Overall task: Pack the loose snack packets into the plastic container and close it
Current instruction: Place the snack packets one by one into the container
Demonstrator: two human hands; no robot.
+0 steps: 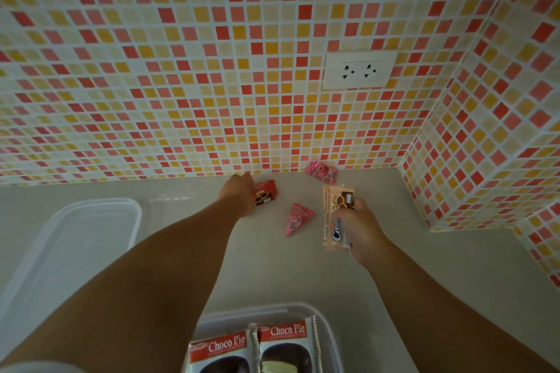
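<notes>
A wall of small red, orange and cream mosaic tiles [181, 70] fills the far half of the view and wraps round a corner on the right; a white double wall socket [359, 70] is set into it. Below it lies a pale grey surface [454, 266]. On the left of it rests a clear plastic lid [75, 236] with rounded corners. At the near edge sits the clear plastic container [327, 333], open, holding two red packets [257, 345] that read "Choco Pie". The right hand [360, 227] grips a long peach biscuit packet [337, 215] printed "Cream", fingers curled round it. The left hand [239, 194], far out by the wall, pinches a small red snack packet [266, 192]; its writing cannot be read. Between the hands lies a pink triangular packet [297, 218], and another pink packet [322, 172] sits against the wall.
</notes>
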